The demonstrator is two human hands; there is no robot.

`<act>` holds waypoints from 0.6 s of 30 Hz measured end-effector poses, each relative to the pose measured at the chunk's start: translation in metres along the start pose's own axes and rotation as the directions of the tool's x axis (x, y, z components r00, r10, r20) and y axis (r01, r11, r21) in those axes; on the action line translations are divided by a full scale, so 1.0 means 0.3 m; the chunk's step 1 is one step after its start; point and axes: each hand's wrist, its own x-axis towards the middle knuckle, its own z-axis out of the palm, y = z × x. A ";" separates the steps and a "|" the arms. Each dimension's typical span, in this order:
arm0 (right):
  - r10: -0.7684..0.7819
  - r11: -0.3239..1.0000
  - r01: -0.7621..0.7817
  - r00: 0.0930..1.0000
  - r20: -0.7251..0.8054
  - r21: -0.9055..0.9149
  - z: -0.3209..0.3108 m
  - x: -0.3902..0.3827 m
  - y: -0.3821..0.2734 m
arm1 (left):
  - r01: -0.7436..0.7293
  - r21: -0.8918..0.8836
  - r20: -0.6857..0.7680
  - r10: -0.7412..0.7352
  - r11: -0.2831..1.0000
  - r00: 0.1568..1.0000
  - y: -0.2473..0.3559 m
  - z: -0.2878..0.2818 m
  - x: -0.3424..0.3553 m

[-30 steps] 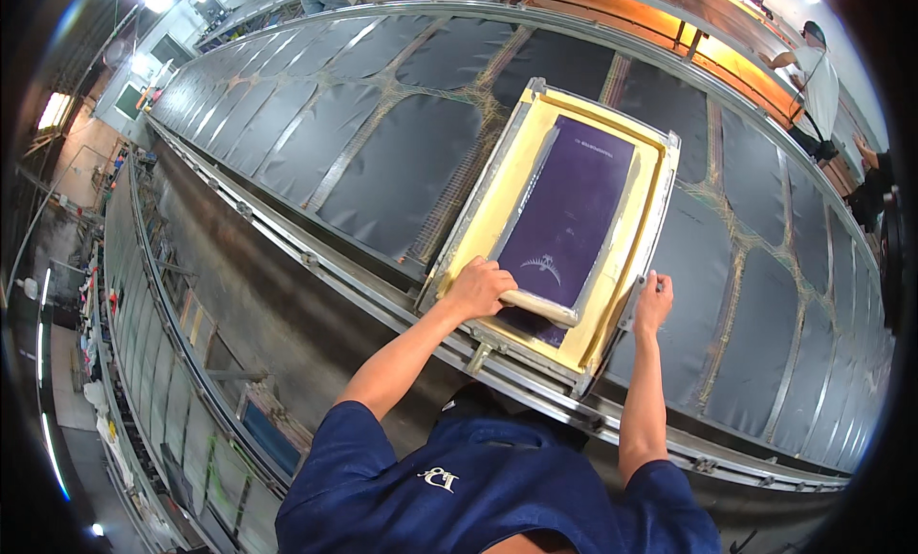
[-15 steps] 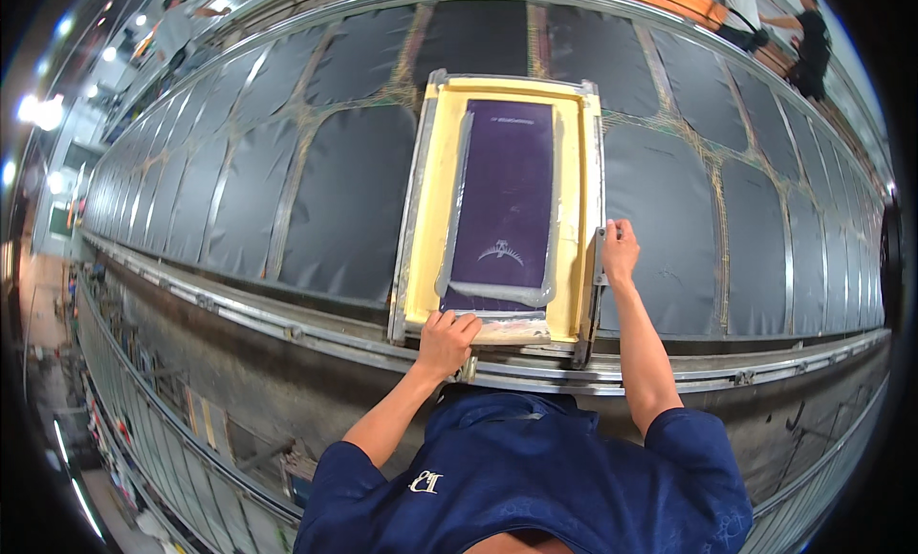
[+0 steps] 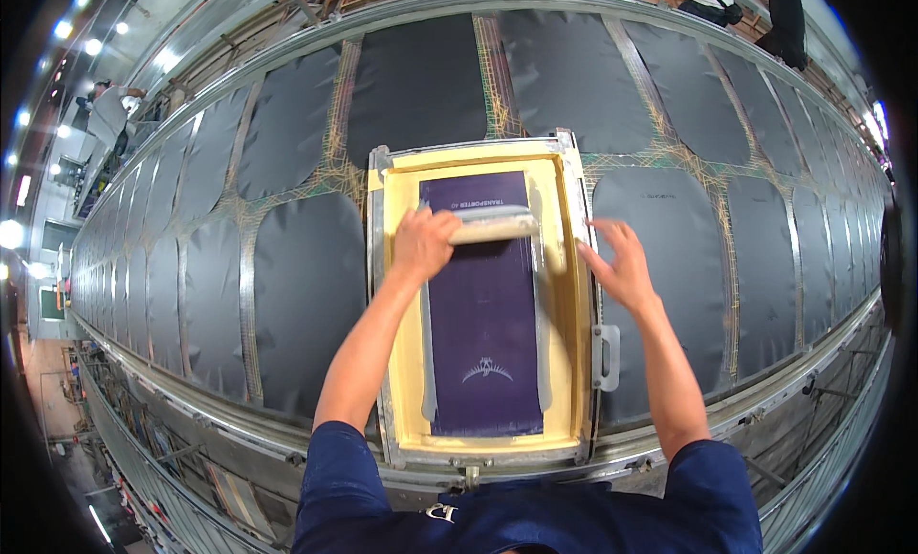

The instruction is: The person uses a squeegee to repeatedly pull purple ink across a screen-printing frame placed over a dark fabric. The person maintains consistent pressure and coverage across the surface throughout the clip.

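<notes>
Over purple screen (image 3: 486,315), left hand (image 3: 426,246) around blurred squeegee (image 3: 497,227); near yellow frame (image 3: 564,382), right hand (image 3: 625,270) spread

The near end of the pale bar (image 3: 497,227) is hidden within the left hand (image 3: 424,244) — the exposed length appears motion-blurred. Far beyond the right hand (image 3: 622,264), two co-workers (image 3: 786,26) are cut off by the upper edge; behind both hands, the navy shirt (image 3: 382,516) is cropped below.
</notes>
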 end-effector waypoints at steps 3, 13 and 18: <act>-0.189 0.979 0.197 0.975 0.119 -0.055 0.013 0.256 -0.092 | 0.034 -0.152 0.053 -0.027 0.988 0.998 -0.077 -0.032 0.183; -0.095 0.880 0.309 0.860 0.502 -0.362 0.285 0.662 -0.071 | 0.249 -0.084 0.246 -0.222 0.965 0.943 -0.150 -0.018 0.350; -0.068 0.876 0.299 0.854 0.516 -0.380 0.286 0.465 -0.101 | 0.270 -0.177 0.234 -0.226 0.946 0.946 -0.040 -0.023 0.181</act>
